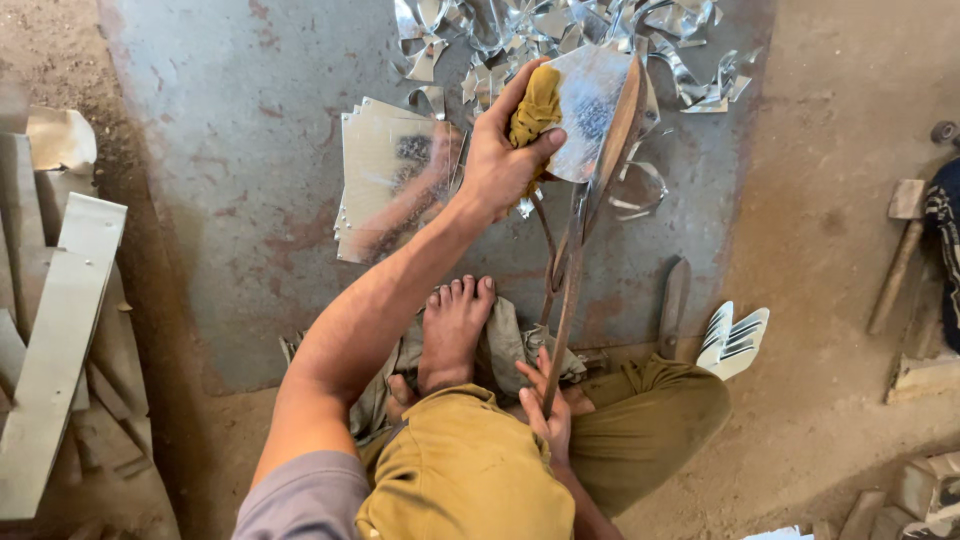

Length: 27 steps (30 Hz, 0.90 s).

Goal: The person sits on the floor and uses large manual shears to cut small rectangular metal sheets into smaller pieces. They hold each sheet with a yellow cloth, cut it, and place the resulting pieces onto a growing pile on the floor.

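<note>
Left hand: our left hand (500, 160) clamps a folded yellow cloth (535, 108) against a shiny flat sheet-metal piece (590, 105), thumb on one face and fingers curled over the top edge.
Right hand: our right hand (545, 405) is closed around the lower handle of the long rusty iron shears (580, 230), low by our knee.
Sheet piece: it sits up in the left hand, with its right edge at the shear blades.
Doing it well: we judge that the cloth should stay between skin and the cut edge, the sheet should be fed square into the blades, and the handle pressed in steady strokes.
Beside the left hand: a stack of cut square metal sheets (385, 180) lies on the grey steel floor plate (240, 150).
Beyond the left hand: curled silvery offcuts (560, 35) are heaped.
Right of the right hand: a wooden-handled hammer (900, 250) lies on the dirt.
</note>
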Each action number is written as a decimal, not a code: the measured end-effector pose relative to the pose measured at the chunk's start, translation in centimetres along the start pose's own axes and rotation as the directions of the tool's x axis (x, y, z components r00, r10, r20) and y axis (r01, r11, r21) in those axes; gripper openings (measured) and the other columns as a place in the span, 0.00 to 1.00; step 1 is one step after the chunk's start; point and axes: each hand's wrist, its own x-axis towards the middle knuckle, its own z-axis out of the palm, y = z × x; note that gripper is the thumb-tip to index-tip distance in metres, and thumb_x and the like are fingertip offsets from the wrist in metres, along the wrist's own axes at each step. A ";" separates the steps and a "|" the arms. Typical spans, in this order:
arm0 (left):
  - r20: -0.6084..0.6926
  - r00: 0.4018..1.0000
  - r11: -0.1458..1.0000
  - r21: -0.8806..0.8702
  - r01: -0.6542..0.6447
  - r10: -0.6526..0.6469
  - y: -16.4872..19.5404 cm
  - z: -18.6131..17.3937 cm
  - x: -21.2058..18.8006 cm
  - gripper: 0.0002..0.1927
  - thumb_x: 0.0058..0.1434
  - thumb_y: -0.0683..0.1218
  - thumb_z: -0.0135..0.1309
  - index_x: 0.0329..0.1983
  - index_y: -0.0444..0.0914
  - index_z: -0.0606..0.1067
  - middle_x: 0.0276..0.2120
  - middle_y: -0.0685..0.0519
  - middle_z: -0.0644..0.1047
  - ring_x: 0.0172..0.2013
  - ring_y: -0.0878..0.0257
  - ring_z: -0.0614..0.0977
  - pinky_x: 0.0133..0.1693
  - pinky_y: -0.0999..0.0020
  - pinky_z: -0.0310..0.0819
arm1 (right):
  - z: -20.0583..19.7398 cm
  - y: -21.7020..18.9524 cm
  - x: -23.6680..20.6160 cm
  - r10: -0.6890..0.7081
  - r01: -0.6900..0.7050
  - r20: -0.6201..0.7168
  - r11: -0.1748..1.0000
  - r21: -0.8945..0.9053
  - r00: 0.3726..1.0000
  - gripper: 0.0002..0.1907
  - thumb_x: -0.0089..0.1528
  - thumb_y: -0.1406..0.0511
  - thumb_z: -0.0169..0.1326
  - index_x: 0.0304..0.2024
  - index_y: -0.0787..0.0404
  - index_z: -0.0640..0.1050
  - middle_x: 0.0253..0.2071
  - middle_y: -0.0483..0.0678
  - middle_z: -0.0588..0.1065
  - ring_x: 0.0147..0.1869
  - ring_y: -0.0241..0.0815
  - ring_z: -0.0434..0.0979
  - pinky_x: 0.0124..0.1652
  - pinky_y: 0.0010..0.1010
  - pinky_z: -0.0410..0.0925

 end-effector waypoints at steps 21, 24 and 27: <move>0.291 0.955 0.974 0.188 -0.122 0.063 3.0 0.0 1.2 0.41 0.64 0.29 0.63 0.77 0.45 0.64 0.60 0.56 0.75 0.59 0.69 0.73 0.63 0.70 0.71 | 0.9 -1.9 1.0 0.248 -0.265 -0.179 0.961 -0.075 0.952 0.40 0.65 0.65 0.58 0.81 0.60 0.67 0.57 0.81 0.68 0.54 0.84 0.55 0.52 0.63 0.55; 0.330 0.938 0.955 0.229 -0.188 0.106 3.5 0.1 1.0 0.41 0.66 0.29 0.61 0.78 0.46 0.61 0.66 0.56 0.73 0.66 0.68 0.71 0.69 0.69 0.66 | 0.9 -1.4 2.1 -0.311 0.285 -0.101 0.935 -0.212 0.945 0.35 0.64 0.63 0.54 0.71 0.69 0.63 0.72 0.60 0.65 0.78 0.52 0.62 0.69 0.38 0.57; 0.337 0.934 0.940 0.264 -0.216 0.120 3.9 0.1 0.8 0.42 0.66 0.29 0.61 0.78 0.46 0.60 0.68 0.55 0.72 0.68 0.68 0.70 0.71 0.69 0.64 | 0.8 -1.1 2.9 -0.359 0.334 -0.074 0.915 -0.227 0.931 0.35 0.65 0.65 0.53 0.72 0.71 0.61 0.73 0.62 0.63 0.78 0.55 0.59 0.70 0.40 0.55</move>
